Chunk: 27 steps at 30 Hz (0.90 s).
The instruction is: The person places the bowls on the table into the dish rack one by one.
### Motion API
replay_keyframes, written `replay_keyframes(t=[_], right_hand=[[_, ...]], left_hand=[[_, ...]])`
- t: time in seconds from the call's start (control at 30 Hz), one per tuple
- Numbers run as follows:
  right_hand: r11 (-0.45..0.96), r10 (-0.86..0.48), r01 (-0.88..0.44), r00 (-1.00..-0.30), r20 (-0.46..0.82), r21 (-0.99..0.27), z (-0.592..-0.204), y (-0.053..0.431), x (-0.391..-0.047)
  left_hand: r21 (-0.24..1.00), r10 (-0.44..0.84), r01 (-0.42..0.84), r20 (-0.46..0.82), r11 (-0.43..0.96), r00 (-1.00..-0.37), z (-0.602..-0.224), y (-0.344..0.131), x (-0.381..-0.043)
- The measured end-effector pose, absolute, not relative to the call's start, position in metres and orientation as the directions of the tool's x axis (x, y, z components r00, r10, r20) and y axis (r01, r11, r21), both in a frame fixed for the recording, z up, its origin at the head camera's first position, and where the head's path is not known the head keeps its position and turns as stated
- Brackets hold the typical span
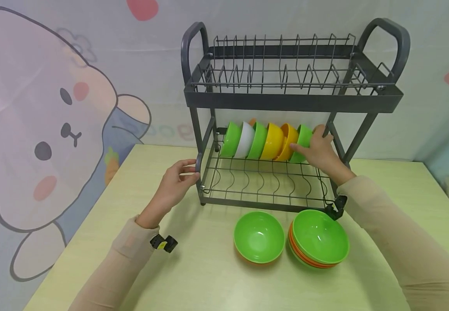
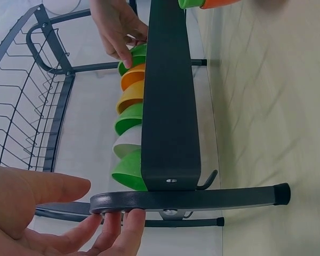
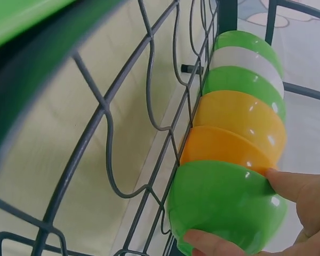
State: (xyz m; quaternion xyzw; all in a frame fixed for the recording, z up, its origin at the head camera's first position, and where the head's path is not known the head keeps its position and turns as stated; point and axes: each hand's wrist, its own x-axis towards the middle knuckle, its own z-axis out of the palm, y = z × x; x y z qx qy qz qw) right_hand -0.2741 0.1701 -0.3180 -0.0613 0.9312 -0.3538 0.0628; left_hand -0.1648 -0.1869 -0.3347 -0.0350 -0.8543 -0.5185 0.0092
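Observation:
A dark two-tier dish rack [image 1: 294, 103] stands on the table, with a row of green, white, yellow and orange bowls [image 1: 274, 141] tilted along the back of its lower tier. At the row's right end my right hand [image 1: 321, 149] holds a green bowl [image 3: 226, 205], thumb near its rim and a finger at its base. The bowl leans beside an orange bowl [image 3: 224, 145]. On the left side my left hand [image 1: 174, 183] grips the lower tier's curved end [image 2: 120, 201], fingertips beneath it and thumb above.
In front of the rack sit a green bowl [image 1: 259, 236] with an orange one under it and a stack of green and orange bowls [image 1: 319, 237]. Wire slots [image 1: 275, 73] line the upper tier. A printed cloth [image 1: 162, 86] hangs behind the table [image 1: 193, 268].

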Motion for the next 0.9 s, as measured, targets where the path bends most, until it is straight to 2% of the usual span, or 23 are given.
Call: replay_keyframes(t=[0.2,0.47,0.9], right_hand=[[0.726,-0.149,-0.022,-0.981,-0.125,-0.688,-0.319,0.174,-0.276],[0.688,-0.157,-0.059,-0.985,-0.069,-0.723,-0.321,0.179,-0.276],[0.593,-0.229,-0.043,-0.966,-0.117,-0.804,-0.315,0.181,-0.267]], left_hand=[[0.889,0.053,0.059,0.038,0.454,-0.998,-0.331,-0.185,-0.163],[0.890,0.057,0.053,0.031,0.452,-0.998,-0.336,-0.188,-0.165],[0.882,0.056,0.075,0.055,0.465,-0.997,-0.337,-0.188,-0.165]])
